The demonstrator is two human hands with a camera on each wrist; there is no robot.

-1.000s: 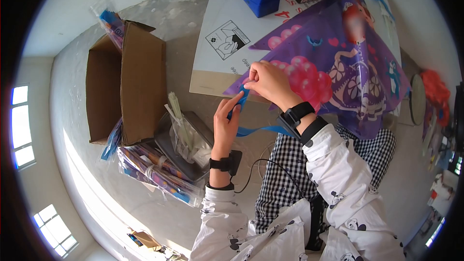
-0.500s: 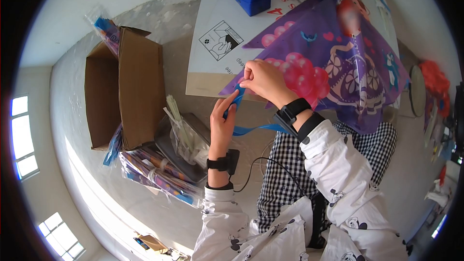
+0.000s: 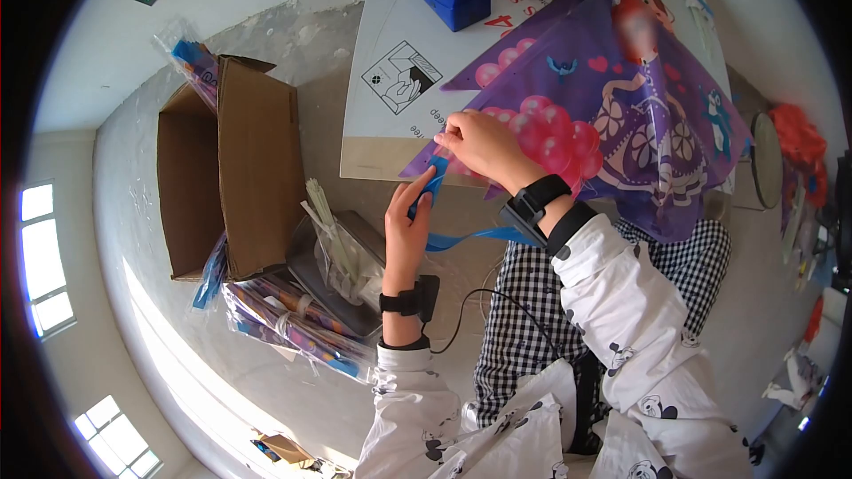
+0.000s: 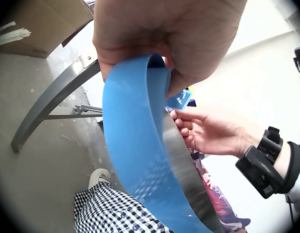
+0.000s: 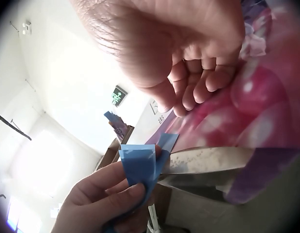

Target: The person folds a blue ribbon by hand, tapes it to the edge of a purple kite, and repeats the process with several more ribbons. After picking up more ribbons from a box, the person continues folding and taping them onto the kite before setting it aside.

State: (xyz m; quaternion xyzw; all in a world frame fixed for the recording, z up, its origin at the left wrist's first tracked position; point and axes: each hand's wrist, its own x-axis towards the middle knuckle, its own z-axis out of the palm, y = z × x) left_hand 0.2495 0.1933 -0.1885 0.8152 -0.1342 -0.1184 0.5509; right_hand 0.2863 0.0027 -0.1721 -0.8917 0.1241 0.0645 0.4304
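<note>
Glossy blue plastic ribbon (image 4: 128, 121): by corner of purple triangular printed sheet (image 3: 577, 96); left hand (image 3: 407, 226) pinches it, I judge to steady its end. Right hand (image 3: 485, 145): fingers curled; I cannot tell whether pinching anything.

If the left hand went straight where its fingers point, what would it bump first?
Probably the purple sheet, near its corner, before the right hand, though depth is hard to tell.

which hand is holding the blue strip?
The left hand: it pinches the looped blue strip. The right hand is off the strip, curled by the purple printed sheet.
</note>
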